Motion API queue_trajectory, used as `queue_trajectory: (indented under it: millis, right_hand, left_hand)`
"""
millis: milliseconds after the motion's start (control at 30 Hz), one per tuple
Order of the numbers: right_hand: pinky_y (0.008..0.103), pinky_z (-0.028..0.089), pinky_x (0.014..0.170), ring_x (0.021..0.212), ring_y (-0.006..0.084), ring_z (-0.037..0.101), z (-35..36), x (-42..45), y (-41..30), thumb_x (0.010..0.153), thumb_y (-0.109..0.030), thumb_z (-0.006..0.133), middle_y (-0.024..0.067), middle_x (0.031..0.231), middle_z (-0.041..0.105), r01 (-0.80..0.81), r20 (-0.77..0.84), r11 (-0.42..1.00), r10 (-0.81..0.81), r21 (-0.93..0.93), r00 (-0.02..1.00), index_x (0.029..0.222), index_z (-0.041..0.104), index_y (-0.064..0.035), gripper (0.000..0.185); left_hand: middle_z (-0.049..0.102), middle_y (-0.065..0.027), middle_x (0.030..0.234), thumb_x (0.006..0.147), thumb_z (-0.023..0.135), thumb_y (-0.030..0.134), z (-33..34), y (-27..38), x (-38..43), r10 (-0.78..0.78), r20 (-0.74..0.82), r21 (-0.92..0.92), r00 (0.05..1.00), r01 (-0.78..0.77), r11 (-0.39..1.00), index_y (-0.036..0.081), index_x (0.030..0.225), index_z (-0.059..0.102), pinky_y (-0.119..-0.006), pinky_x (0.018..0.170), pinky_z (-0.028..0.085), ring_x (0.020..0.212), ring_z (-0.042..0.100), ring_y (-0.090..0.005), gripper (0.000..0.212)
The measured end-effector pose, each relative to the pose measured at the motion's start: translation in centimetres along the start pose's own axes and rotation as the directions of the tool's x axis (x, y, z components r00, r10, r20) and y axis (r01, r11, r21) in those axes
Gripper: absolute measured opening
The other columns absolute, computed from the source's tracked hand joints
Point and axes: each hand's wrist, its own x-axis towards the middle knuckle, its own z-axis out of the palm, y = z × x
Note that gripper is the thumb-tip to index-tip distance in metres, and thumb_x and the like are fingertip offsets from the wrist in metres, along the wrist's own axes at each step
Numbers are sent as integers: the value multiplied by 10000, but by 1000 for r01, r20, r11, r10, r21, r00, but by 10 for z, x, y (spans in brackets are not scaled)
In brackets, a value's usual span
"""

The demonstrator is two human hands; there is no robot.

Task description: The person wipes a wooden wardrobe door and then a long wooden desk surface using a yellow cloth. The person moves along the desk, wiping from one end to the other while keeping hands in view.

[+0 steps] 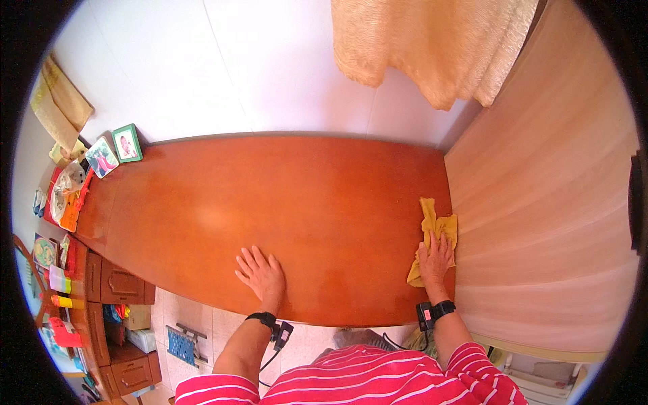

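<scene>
A reddish-brown wooden tabletop (pixel 283 202) spreads out before me. Near its front edge my left hand (pixel 260 276) lies flat with the fingers spread and nothing under it that shows. At the right end of the tabletop my right hand (pixel 436 258) presses palm down on a crumpled yellow cloth (pixel 428 210). The cloth sticks out beyond the fingertips and on both sides of that hand, close to the table's right edge. Each wrist wears a black strap with a small device and a cable.
Photo frames, one green (pixel 127 143), stand at the far left corner, beside plastic bags (pixel 66 185) and an orange item. A pale curtain (pixel 536 217) hangs along the right edge, and a beige cloth (pixel 405 45) above the back. A wooden cabinet (pixel 126 283) and blue folding stool (pixel 182 346) are at lower left.
</scene>
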Motion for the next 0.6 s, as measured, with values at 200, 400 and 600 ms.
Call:
queue_trajectory:
  millis: [200,400,600]
  right_hand:
    - [582,158,1146,1439,392,222,25,70,-18,978,-453,488,188,1548,299,51,-245,994,-73,-95,967,1478,405,-203,565]
    - [591,106,1158,1458,390,180,43,136,-50,950,-554,473,178,1573,257,7,-185,985,-39,-171,982,1497,367,-255,633]
    - [586,106,1164,1458,366,202,71,114,-110,941,-538,508,145,1558,301,322,-93,947,-320,14,943,1468,426,-259,602]
  left_hand:
    - [255,-132,1592,967,473,384,0,0,0,-18,39,5,999,18,1000,104,1485,378,-587,1171,100,1478,173,-358,596]
    - [229,-125,1602,966,473,388,1,-1,-1,-21,48,-12,999,21,1000,105,1493,363,-583,1176,86,1484,155,-354,608]
    - [233,-123,1602,968,468,392,0,1,0,-27,57,-1,998,27,1000,106,1495,358,-581,1176,85,1484,153,-355,609]
